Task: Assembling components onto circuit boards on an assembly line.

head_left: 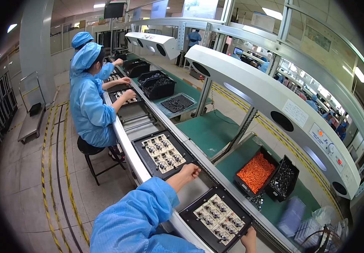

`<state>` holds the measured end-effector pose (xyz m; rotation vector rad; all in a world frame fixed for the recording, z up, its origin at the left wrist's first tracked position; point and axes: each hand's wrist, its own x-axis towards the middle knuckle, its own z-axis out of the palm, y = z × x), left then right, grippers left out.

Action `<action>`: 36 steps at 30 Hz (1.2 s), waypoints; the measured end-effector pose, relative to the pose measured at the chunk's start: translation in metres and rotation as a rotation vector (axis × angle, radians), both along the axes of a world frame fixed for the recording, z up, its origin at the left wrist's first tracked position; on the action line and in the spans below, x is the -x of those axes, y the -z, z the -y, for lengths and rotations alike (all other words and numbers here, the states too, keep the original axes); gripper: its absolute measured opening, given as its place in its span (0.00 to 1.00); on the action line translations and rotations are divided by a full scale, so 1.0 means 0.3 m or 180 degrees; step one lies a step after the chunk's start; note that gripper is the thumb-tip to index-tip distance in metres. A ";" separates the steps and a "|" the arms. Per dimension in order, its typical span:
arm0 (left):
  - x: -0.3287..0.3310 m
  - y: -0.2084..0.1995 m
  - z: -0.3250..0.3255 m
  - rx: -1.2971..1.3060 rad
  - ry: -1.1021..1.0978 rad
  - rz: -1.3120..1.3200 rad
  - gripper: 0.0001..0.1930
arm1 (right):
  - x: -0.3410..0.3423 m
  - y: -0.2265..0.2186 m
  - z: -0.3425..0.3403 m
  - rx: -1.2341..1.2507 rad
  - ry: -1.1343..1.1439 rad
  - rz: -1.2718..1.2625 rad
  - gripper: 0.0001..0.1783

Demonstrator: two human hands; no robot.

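My left hand is curled closed beside the near right corner of a black tray on the conveyor line. Whether anything is between its fingers, I cannot make out. In that tray lies a cream panel of circuit boards with small black and silver parts. Nearer to me, a second black tray carries a similar board panel. At this tray's right corner my right hand grips the edge, partly cut off by the picture's lower rim.
Orange parts fill a black bin on the green bench at right, next to a bin of dark parts. A long white lamp housing hangs above. Two co-workers in blue work farther along the line. Clear plastic trays lie at lower right.
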<state>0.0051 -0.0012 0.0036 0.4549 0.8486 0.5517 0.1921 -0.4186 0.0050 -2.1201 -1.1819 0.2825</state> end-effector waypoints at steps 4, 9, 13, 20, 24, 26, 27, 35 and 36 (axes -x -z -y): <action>-0.008 0.018 -0.017 0.0013 -0.0125 0.0076 0.06 | 0.016 -0.007 -0.015 0.0040 0.0050 -0.0145 0.15; -0.018 0.010 -0.027 0.0008 -0.0148 0.0149 0.07 | 0.031 -0.033 -0.056 0.0157 0.0094 -0.0083 0.15; -0.028 -0.004 -0.022 -0.0013 -0.0221 0.0177 0.07 | 0.014 0.008 -0.060 0.0191 0.0113 0.0044 0.15; -0.002 0.005 -0.062 0.0039 -0.0517 0.0186 0.07 | 0.042 0.011 -0.096 0.0119 0.0020 0.0119 0.13; 0.012 0.003 -0.084 0.0065 -0.0606 0.0230 0.06 | 0.062 -0.008 -0.101 0.0385 0.0113 0.0215 0.13; 0.022 -0.025 -0.085 0.0079 -0.0678 0.0211 0.06 | 0.083 -0.024 -0.111 0.0464 0.0187 0.0249 0.12; 0.025 -0.028 -0.088 0.0088 -0.0708 0.0192 0.05 | 0.088 -0.025 -0.118 0.0480 0.0208 0.0234 0.12; 0.019 0.068 -0.196 -0.0407 -0.0616 0.0382 0.02 | 0.128 -0.008 -0.196 0.0147 0.0090 0.0230 0.12; 0.013 0.063 -0.213 -0.0285 -0.0704 0.0317 0.02 | 0.115 0.017 -0.193 0.0281 0.0168 0.0117 0.13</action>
